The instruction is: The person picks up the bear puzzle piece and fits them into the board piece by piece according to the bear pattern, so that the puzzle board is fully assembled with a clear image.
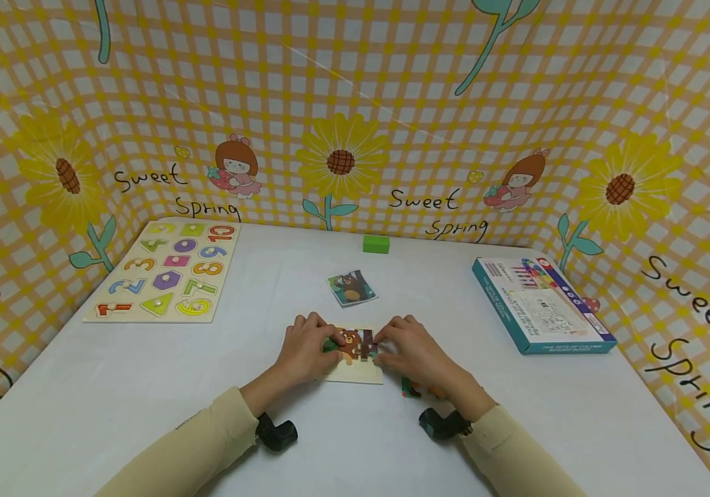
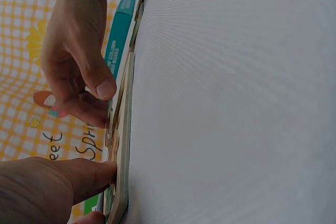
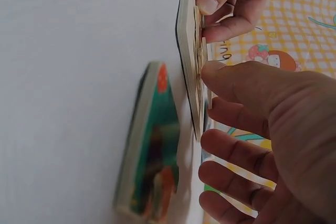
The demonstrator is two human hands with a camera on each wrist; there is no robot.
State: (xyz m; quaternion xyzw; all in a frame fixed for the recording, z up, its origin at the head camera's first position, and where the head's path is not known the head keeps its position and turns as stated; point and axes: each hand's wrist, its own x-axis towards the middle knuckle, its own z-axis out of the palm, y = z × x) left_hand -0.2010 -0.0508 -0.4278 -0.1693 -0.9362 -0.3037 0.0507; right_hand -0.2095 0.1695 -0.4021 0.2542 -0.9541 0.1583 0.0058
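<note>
A pale wooden puzzle board lies on the white table between both hands, with bear-picture pieces in its upper part. At its left side my left hand holds a green-edged piece between thumb and index finger. My right hand, on the other side, pinches a dark brown piece against the bear. In the right wrist view that piece stands slightly raised over the board, between thumb and index finger, while the other fingers spread loosely. Loose green and orange pieces lie beside the board, partly under the right hand.
A bear picture card lies beyond the board, with a green block farther back. The number-and-shape board is at the left, a teal-edged box at the right. Checked cloth walls enclose the table.
</note>
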